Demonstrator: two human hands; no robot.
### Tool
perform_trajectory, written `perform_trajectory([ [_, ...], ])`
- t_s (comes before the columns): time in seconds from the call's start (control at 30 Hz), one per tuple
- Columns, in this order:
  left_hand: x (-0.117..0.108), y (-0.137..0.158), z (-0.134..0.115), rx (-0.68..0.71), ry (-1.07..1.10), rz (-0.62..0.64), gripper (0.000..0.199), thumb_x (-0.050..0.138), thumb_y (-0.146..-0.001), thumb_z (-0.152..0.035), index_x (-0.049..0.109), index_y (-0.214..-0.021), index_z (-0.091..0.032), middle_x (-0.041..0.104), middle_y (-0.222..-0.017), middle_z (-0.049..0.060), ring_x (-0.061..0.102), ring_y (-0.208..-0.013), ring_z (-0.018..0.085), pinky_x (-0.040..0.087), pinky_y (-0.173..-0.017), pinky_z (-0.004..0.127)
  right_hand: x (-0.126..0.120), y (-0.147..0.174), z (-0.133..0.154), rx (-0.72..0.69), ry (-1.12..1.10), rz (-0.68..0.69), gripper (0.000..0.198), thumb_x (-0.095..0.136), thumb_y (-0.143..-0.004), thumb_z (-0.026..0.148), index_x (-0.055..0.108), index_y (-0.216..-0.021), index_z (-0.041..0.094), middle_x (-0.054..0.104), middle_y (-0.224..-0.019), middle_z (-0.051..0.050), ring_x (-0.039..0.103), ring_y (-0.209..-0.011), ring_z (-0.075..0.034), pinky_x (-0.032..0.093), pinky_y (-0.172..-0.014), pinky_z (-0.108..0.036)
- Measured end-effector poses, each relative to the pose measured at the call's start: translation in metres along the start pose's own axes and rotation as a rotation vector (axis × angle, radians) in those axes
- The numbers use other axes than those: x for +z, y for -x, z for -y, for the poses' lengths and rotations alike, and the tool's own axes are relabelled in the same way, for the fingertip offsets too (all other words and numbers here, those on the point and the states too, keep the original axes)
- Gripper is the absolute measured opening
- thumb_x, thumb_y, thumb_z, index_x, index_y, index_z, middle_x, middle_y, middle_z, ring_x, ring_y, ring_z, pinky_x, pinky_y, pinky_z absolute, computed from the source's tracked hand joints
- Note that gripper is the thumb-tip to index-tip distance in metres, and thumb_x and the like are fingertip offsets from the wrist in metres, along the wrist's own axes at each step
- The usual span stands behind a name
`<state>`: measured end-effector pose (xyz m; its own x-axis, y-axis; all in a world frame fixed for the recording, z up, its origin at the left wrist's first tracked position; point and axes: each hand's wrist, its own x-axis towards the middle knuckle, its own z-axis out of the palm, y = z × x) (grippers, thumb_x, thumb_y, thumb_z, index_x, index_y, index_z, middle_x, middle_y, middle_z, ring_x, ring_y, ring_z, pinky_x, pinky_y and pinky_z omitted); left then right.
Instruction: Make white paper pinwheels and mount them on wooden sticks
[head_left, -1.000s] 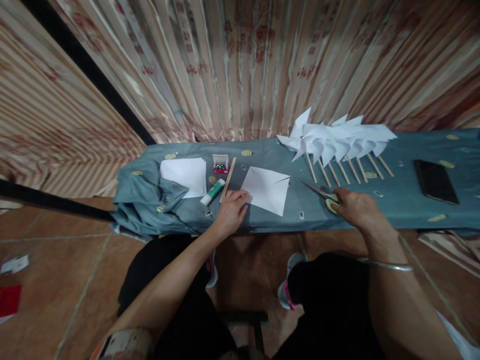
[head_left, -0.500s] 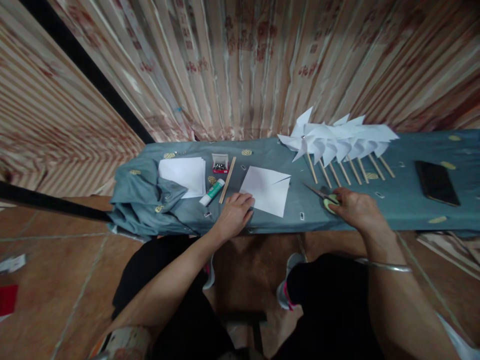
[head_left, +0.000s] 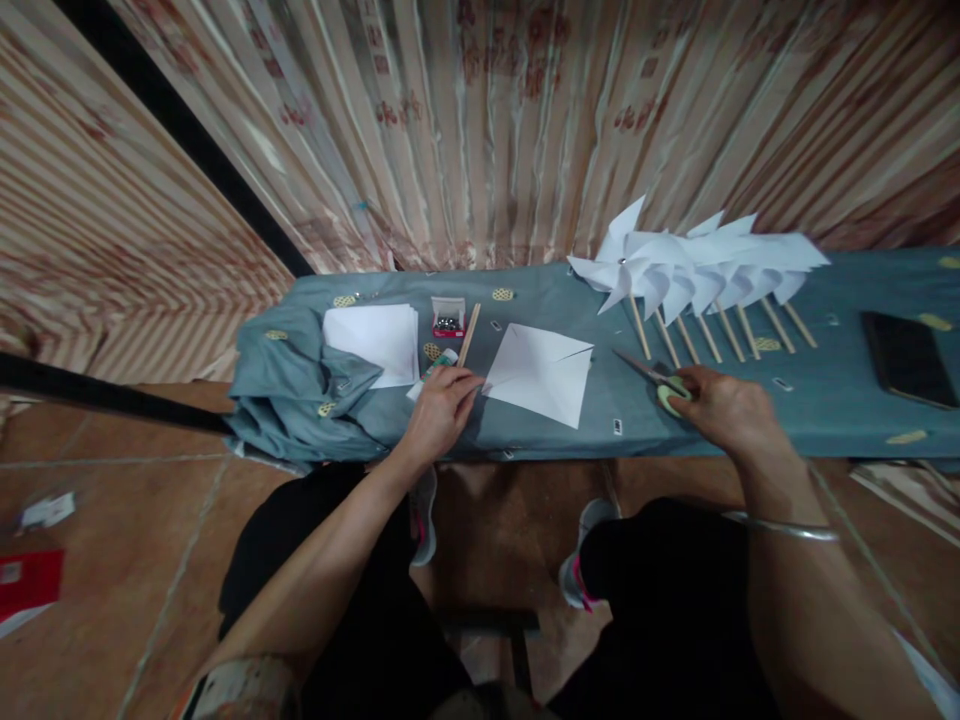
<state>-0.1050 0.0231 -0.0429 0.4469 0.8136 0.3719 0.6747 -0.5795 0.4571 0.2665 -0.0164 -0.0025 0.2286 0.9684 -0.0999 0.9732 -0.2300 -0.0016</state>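
– Leftward across the edge of the white sheet (head_left: 541,372), the left hand (head_left: 441,405) has been shifted since the earlier frame, and the glue stick (head_left: 445,360) is now partly covered by it.
– What is seen from the left end?
– A stack of paper (head_left: 386,340) is laid on the cloth-covered counter (head_left: 517,438). Near it are placed a small red box (head_left: 450,333) and wooden sticks (head_left: 469,335), whose lower ends are hidden by the left hand.
– And how are the left fingers held?
– Nearly together, at the sheet's left corner; whether anything is pinched between them cannot be told. The sheet is laid flat between the two hands, with a slit cut at its upper right corner.
– And farther right?
– Green-handled scissors (head_left: 655,378) are gripped by the right hand (head_left: 727,405), fingers closed around the handles, blades pointed toward the sheet but apart from it. Behind, a row of paper pinwheels (head_left: 697,268) is lined up. At the far right, a dark phone (head_left: 909,358) is set down flat.
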Motion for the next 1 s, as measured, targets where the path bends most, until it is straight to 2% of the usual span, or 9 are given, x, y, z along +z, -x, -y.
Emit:
perform_trajectory([
  [0.17, 0.007, -0.002, -0.006, 0.04, -0.048, 0.113, 0.03, 0.046, -0.094, -0.015, 0.068, -0.115, -0.017, 0.065, -0.116, 0.011, 0.056, -0.109, 0.024, 0.048, -0.095, 0.042, 0.001, -0.001, 0.002, 0.042, -0.043, 0.026, 0.041, 0.05, -0.089, 0.037, 0.059, -0.119, 0.01, 0.072, -0.109, -0.023, 0.068, -0.092, -0.034, 0.045, -0.07, -0.038],
  [0.33, 0.016, -0.005, -0.016, 0.036, -0.126, 0.222, 0.032, 0.048, -0.093, -0.016, 0.062, -0.122, -0.015, 0.062, -0.123, 0.012, 0.052, -0.115, 0.027, 0.046, -0.096, 0.043, 0.0, -0.001, 0.0, 0.046, 0.015, 0.072, 0.033, 0.049, -0.09, 0.038, 0.065, -0.11, 0.017, 0.074, -0.104, -0.017, 0.068, -0.09, -0.032, 0.042, -0.067, -0.035],
  [0.5, 0.016, -0.009, -0.019, 0.033, -0.197, 0.253, 0.028, 0.047, -0.093, -0.016, 0.063, -0.117, -0.015, 0.062, -0.121, 0.011, 0.052, -0.114, 0.027, 0.046, -0.092, 0.042, -0.002, 0.003, 0.002, 0.016, 0.069, 0.049, 0.037, 0.05, -0.091, 0.041, 0.067, -0.112, 0.018, 0.074, -0.097, -0.018, 0.069, -0.087, -0.035, 0.044, -0.066, -0.038],
  [0.67, 0.014, -0.014, -0.022, 0.05, -0.237, 0.272, 0.027, 0.047, -0.092, -0.016, 0.064, -0.113, -0.017, 0.063, -0.118, 0.011, 0.052, -0.111, 0.028, 0.045, -0.092, 0.044, 0.001, 0.003, 0.001, -0.018, 0.03, -0.004, 0.037, 0.051, -0.09, 0.038, 0.067, -0.116, 0.018, 0.074, -0.099, -0.019, 0.07, -0.088, -0.039, 0.048, -0.069, -0.042],
  [0.83, 0.013, -0.021, -0.025, 0.05, -0.223, 0.277, 0.032, 0.048, -0.088, -0.012, 0.065, -0.115, -0.018, 0.063, -0.115, 0.012, 0.051, -0.11, 0.029, 0.043, -0.092, 0.047, 0.001, 0.0, 0.002, -0.002, -0.014, 0.053, 0.04, 0.051, -0.09, 0.035, 0.065, -0.122, 0.017, 0.074, -0.11, -0.017, 0.068, -0.1, -0.039, 0.048, -0.078, -0.042],
  [1.0, 0.013, -0.026, -0.028, 0.075, -0.254, 0.285, 0.032, 0.049, -0.086, -0.012, 0.067, -0.111, -0.019, 0.063, -0.11, 0.012, 0.051, -0.106, 0.03, 0.042, -0.091, 0.048, -0.006, 0.0, 0.002, 0.034, -0.05, 0.106, 0.049, 0.05, -0.091, 0.032, 0.054, -0.132, 0.008, 0.072, -0.117, -0.019, 0.067, -0.107, -0.035, 0.046, -0.08, -0.037],
])
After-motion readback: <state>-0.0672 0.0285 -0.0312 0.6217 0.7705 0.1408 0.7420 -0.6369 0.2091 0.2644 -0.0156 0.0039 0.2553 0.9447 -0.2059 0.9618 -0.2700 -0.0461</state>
